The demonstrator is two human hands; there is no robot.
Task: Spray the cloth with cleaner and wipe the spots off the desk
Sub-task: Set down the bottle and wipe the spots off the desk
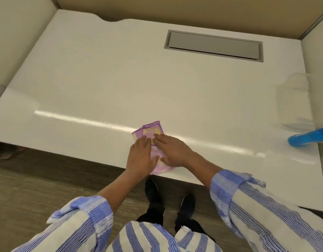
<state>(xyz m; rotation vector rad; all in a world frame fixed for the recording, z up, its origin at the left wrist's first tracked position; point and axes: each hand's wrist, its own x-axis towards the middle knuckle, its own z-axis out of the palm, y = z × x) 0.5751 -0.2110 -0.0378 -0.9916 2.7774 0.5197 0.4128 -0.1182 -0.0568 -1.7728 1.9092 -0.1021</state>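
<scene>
- Striped sleeves (266, 206) are seen nearest the camera, with dark shoes (153, 195) on the floor below.
- Both hands are laid flat, fingers spread, on a folded purple and yellow cloth (151, 130) at the near edge of the white tabletop (102, 79).
- The left hand (140, 157) and right hand (173, 150) are pressed side by side on the cloth; nothing is clamped in either.
- A blue-topped spray bottle (309, 137) is seen well apart at the right edge.
- A grey cable hatch (214, 45) is set in the far tabletop.

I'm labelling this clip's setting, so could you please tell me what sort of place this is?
Probably an office cubicle: a white desk with a grey cable hatch set into it, enclosed by tan partition panels.
</scene>
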